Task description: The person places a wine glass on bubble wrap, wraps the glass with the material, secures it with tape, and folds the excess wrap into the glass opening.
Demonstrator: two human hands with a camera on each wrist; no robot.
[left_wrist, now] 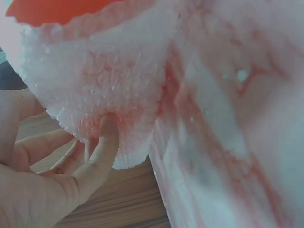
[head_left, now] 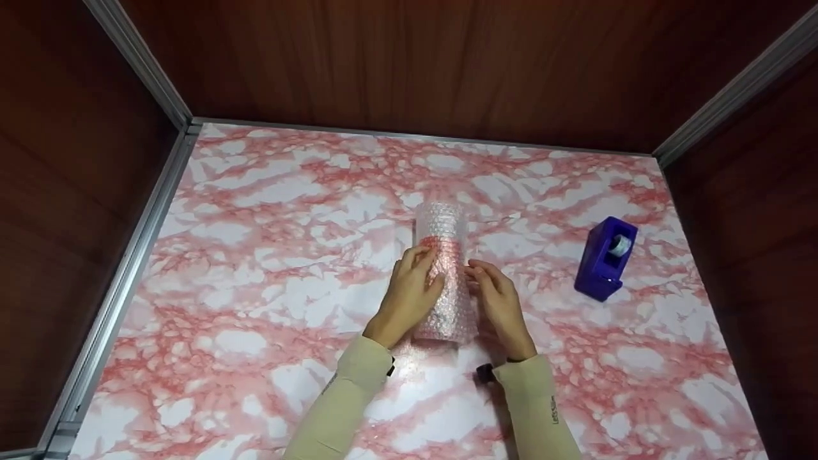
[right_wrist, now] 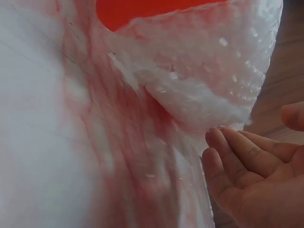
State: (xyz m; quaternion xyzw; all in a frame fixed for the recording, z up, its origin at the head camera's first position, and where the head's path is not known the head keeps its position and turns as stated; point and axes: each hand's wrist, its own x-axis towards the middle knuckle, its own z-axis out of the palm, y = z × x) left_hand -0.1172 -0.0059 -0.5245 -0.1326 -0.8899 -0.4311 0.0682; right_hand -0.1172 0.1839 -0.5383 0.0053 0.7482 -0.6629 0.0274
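A roll of clear bubble wrap (head_left: 442, 223) lies lengthwise in the middle of the table, wrapped around a red-orange thing whose kind I cannot tell. Its smooth red-orange surface (left_wrist: 61, 10) shows at the roll's end in both wrist views. My left hand (head_left: 411, 291) rests on the roll's left and upper side, fingertips and thumb touching the bubbles. On the other side, my right hand (head_left: 503, 303) has its fingers fairly straight, with the tips at the wrap's loose edge (right_wrist: 199, 107). In the right wrist view, the thumb stands apart from the wrap.
A purple tape dispenser (head_left: 604, 259) with a roll of tape (head_left: 619, 245) stands to the right on the table. The tabletop (head_left: 255, 211) has a red and white marbled pattern. Dark wood panels (head_left: 409, 64) with metal edging enclose the back and both sides.
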